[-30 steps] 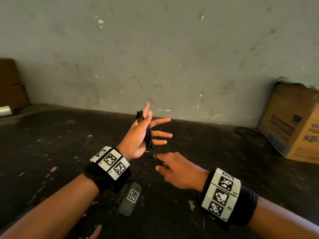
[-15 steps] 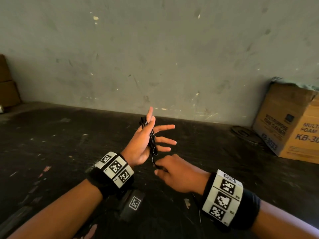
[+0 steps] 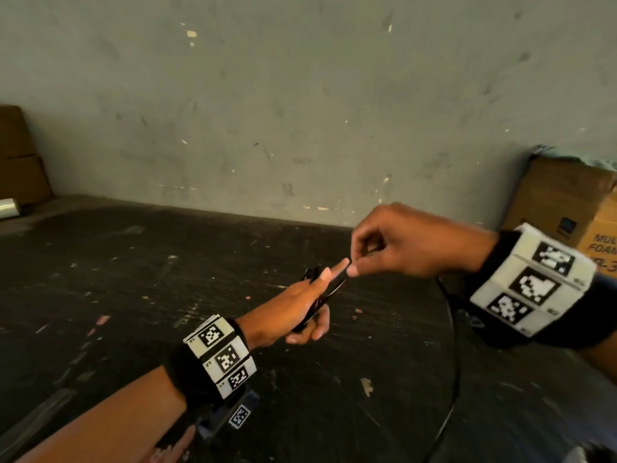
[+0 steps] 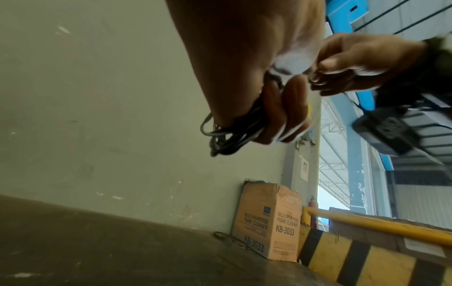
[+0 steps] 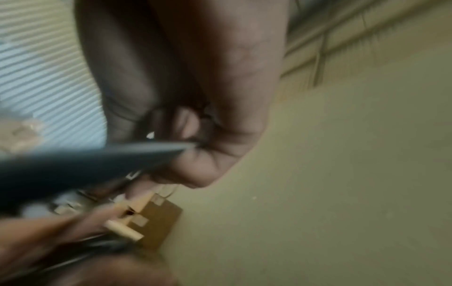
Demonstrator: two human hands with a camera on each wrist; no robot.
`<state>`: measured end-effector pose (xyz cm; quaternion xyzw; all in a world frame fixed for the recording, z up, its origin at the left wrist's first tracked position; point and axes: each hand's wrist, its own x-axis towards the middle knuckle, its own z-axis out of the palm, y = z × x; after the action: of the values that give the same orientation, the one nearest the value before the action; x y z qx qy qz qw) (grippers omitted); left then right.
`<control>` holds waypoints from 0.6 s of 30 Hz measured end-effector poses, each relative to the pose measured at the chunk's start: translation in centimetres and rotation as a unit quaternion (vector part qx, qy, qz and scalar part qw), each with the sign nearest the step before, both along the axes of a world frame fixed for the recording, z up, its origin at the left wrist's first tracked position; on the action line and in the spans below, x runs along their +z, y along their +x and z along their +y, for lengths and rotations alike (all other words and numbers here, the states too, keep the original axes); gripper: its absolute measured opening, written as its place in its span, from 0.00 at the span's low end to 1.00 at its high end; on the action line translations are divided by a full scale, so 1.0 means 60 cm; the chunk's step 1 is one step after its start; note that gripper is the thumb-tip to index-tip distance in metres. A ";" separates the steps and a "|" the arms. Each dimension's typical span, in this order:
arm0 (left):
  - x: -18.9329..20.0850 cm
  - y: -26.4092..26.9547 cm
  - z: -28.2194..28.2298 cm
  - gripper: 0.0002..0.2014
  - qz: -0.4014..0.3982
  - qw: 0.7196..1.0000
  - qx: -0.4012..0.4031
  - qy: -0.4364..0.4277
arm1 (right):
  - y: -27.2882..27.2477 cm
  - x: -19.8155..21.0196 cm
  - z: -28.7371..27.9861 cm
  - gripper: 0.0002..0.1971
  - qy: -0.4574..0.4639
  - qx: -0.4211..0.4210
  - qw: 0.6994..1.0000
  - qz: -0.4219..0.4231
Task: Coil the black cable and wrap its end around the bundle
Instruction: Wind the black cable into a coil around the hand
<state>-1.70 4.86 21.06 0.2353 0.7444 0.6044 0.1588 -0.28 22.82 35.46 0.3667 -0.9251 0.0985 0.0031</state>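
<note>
The left hand is held out over the middle of the dark table, palm turned sideways, with its fingers stretched toward the far wall. The black cable is already wound into a bundle that runs along this hand: in the left wrist view the bundle loops round the edge of the hand and sits under 2 bent fingers that clasp it against the palm, so this hand is grasping the coil.

The right hand is raised above and to the right of the left fingertips, nearly touching them. Its thumb and forefinger are pinched together, and in the left wrist view a thin dark strand of the cable shows between those fingertips, so this hand is grasping the cable's free run (the right wrist view is too blurred to add detail). From under the right hand the loose length of cable drops in a long curve toward the near right edge of the table and leaves the frame at the bottom.

Both wrists wear black bands carrying white blocks with printed square markers.

A cardboard box printed "MULTIPURPOSE FOAM CLEANER KB-3033" stands at the far right of the table against the grey wall. A second brown box sits at the far left corner.
</note>
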 end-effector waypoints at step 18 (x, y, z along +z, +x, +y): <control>0.122 0.025 0.013 0.24 -0.066 0.921 -0.081 0.376 | -0.058 -0.181 -0.023 0.12 -0.260 -0.021 0.964 0.046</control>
<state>-0.21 5.65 28.41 0.2966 0.4283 0.8393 0.1558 -3.77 21.44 24.59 0.3381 -0.8741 0.3182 0.1425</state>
